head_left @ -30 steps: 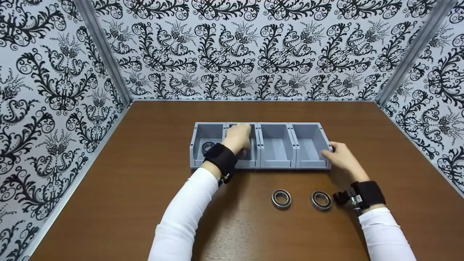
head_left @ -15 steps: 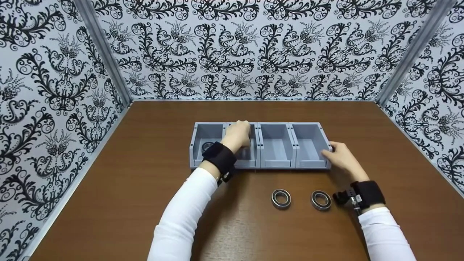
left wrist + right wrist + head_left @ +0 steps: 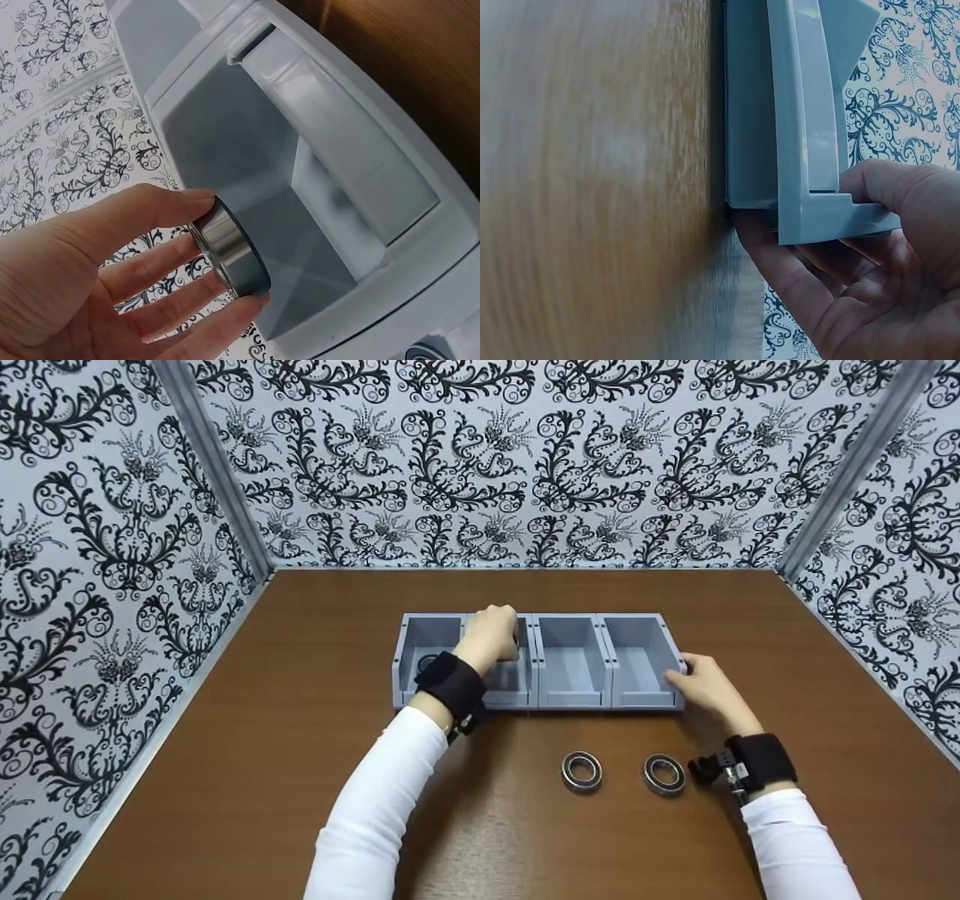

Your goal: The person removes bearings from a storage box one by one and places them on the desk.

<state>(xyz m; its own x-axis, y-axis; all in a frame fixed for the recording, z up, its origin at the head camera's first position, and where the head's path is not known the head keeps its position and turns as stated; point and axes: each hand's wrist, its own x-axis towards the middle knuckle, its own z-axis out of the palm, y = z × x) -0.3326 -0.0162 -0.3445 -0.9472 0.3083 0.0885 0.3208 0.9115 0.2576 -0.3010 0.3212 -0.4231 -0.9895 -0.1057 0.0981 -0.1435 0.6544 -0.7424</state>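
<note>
My left hand (image 3: pixel 489 636) is over the second compartment from the left of a grey four-part bin row (image 3: pixel 574 700). In the left wrist view, its thumb and fingers pinch a ball bearing (image 3: pixel 234 253) by the rim, tilted on edge above the compartment. The head view hides this bearing behind the hand. My right hand (image 3: pixel 705 684) grips the right end wall of the bin row, thumb inside and fingers outside, as the right wrist view also shows. Another bearing (image 3: pixel 425 662) lies in the leftmost compartment, partly covered by the left wristband.
Two bearings lie flat on the brown table (image 3: pixel 225 780) in front of the bin row: one bearing (image 3: pixel 583 786) near the middle, another bearing (image 3: pixel 664 790) by the right wrist camera. Patterned walls (image 3: pixel 480 465) enclose the table at the back and sides.
My left hand has moved slightly up and back over the second compartment, still pinching the bearing. The right hand, the bin row and the bearings on the table have not moved.
</note>
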